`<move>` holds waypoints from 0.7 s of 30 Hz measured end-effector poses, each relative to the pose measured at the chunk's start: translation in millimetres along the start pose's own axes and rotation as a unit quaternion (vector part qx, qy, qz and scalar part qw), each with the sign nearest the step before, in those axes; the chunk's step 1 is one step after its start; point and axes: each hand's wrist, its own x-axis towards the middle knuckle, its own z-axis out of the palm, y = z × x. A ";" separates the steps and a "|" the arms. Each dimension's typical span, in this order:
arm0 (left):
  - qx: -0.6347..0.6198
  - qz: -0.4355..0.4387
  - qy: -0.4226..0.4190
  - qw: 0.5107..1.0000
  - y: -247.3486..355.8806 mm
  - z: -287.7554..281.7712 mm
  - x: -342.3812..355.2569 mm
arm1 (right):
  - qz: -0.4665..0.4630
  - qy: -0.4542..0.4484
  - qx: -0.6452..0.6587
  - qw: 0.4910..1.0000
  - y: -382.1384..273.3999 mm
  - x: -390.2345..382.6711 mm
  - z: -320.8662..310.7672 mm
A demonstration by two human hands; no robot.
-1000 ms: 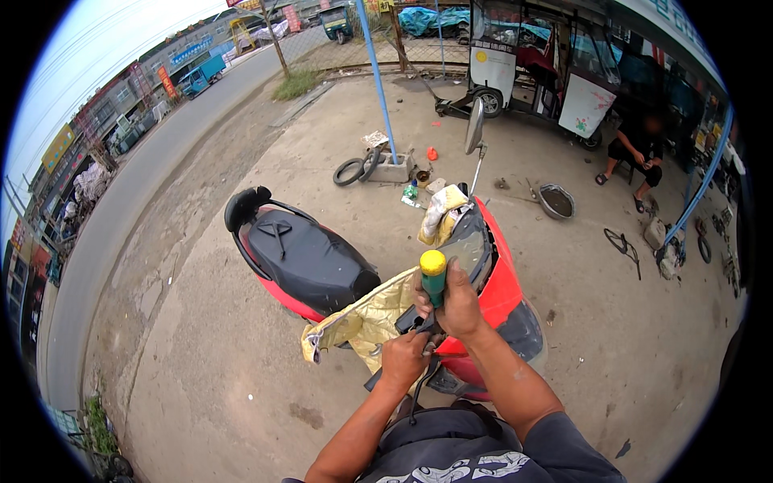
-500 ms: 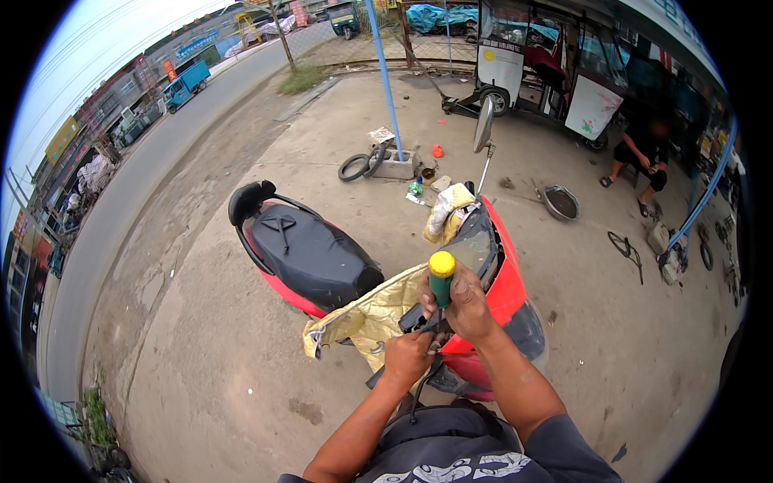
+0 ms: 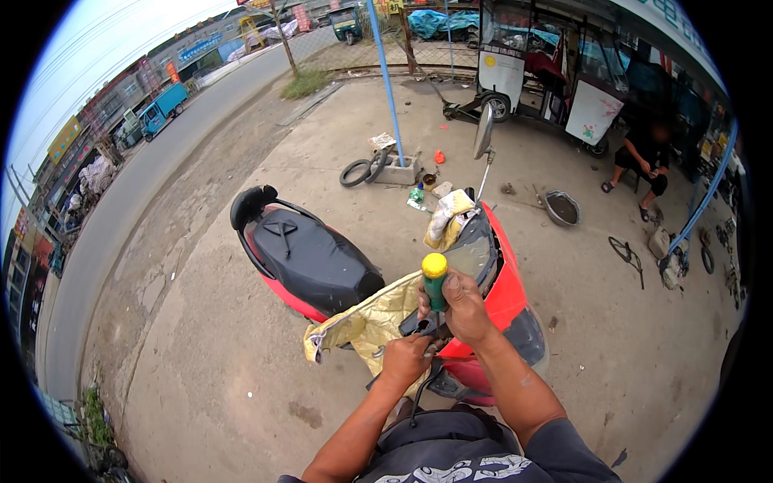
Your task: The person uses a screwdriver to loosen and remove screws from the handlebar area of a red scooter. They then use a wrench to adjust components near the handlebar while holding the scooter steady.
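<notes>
My right hand (image 3: 462, 304) is wrapped round the green handle of a screwdriver (image 3: 436, 281), whose yellow cap points up toward me. The screwdriver stands nearly upright over the handlebar area of a red scooter (image 3: 506, 278), and its tip is hidden below my hands. Just under it, my left hand (image 3: 405, 359) is closed beside black parts and a dark cable; what its fingers grip cannot be made out. A yellow quilted cover (image 3: 354, 332) drapes from the scooter's front, to the left of my hands. The black seat (image 3: 314, 253) lies further left.
A mirror (image 3: 483, 129) sticks up from the scooter. Beyond it are a blue pole (image 3: 386, 80) in a concrete block, black tyres (image 3: 354, 172), a grey basin (image 3: 562, 208) and a parked white three-wheeler (image 3: 501, 74). A person (image 3: 644, 161) sits at the right.
The screwdriver's capped end has tipped slightly left, with my right hand still round it. My left hand has barely shifted. On the road, the blue truck has moved left and nearer.
</notes>
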 end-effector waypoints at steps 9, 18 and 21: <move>0.005 -0.001 -0.011 1.000 -1.9 1.1 -1.1 | -0.019 -0.022 0.019 0.999 6.9 -0.3 1.4; 0.042 0.004 -0.007 0.999 -4.9 6.0 -5.2 | 0.057 -0.024 0.060 0.996 16.0 -3.0 -8.8; 0.048 0.004 0.002 0.999 -4.2 6.2 -5.6 | 0.073 -0.025 0.087 0.993 12.9 -2.8 -9.6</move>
